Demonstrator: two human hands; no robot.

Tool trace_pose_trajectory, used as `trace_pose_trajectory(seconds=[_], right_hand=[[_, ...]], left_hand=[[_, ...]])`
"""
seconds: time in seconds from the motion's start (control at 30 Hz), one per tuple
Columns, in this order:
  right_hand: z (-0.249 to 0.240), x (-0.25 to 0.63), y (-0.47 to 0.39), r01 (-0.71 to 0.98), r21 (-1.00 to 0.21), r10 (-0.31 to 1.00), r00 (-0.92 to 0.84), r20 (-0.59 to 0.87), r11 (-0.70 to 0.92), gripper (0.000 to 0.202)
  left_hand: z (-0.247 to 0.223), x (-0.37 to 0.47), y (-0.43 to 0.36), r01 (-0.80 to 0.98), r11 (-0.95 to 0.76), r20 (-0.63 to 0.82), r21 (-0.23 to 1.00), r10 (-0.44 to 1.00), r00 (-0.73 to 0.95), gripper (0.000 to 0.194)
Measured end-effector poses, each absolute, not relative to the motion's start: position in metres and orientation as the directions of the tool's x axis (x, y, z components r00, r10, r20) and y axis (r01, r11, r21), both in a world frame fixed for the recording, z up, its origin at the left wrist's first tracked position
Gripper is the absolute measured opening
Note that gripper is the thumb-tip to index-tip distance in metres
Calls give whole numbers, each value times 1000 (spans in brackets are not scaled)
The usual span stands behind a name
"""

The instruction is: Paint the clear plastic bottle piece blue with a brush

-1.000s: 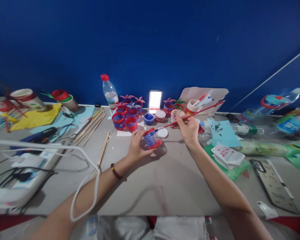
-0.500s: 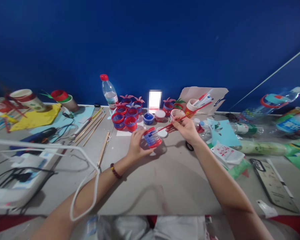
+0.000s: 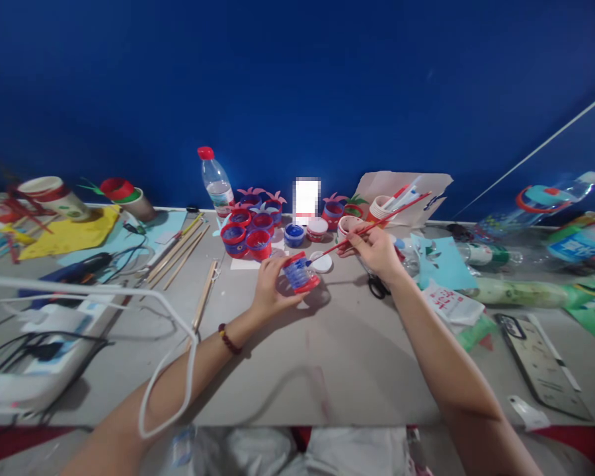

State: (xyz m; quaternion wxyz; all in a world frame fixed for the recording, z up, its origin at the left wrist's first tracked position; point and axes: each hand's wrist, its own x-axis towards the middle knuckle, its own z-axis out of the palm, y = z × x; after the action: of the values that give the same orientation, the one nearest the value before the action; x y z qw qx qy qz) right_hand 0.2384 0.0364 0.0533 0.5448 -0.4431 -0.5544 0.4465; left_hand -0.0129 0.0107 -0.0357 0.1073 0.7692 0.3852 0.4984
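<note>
"Brush (image 3: 330, 251) and right hand (image 3: 371, 251) had shifted rightward."
"Were both apart from the left?"
"Yes; the right pinched the brush, the left hand (image 3: 272, 287) clasped one red-rimmed plastic cup (image 3: 298, 272) over the grey tabletop (image 3: 357, 357)."
"Beyond?"
"One red-capped bottle (image 3: 217, 185), one blue wall (image 3: 297, 86)."

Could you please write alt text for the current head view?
The left hand holds a red-rimmed cup streaked with blue, while the right hand holds a red brush to its side. Behind them on the table stand a blue paint jar, painted cups and a bottle.
</note>
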Motion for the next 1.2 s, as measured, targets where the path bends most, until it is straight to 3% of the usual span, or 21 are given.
trace_pose_trajectory(seconds=[0.2, 0.4, 0.9, 1.2], right_hand=[[62, 248, 35, 29, -979, 979, 1, 203, 203, 52], [55, 238, 30, -64, -974, 975, -41, 218, 215, 47], [58, 235, 30, 37, -963, 963, 30, 268, 267, 49], [64, 230, 21, -12, -963, 963, -6, 271, 271, 46]], left_hand=[[-33, -13, 10, 501, -657, 655, 563, 725, 214, 80], [-34, -11, 10, 507, -646, 645, 571, 735, 209, 80], [-34, -12, 9, 493, -660, 659, 567, 723, 210, 80], [-34, -10, 8, 514, -644, 640, 567, 737, 218, 78]])
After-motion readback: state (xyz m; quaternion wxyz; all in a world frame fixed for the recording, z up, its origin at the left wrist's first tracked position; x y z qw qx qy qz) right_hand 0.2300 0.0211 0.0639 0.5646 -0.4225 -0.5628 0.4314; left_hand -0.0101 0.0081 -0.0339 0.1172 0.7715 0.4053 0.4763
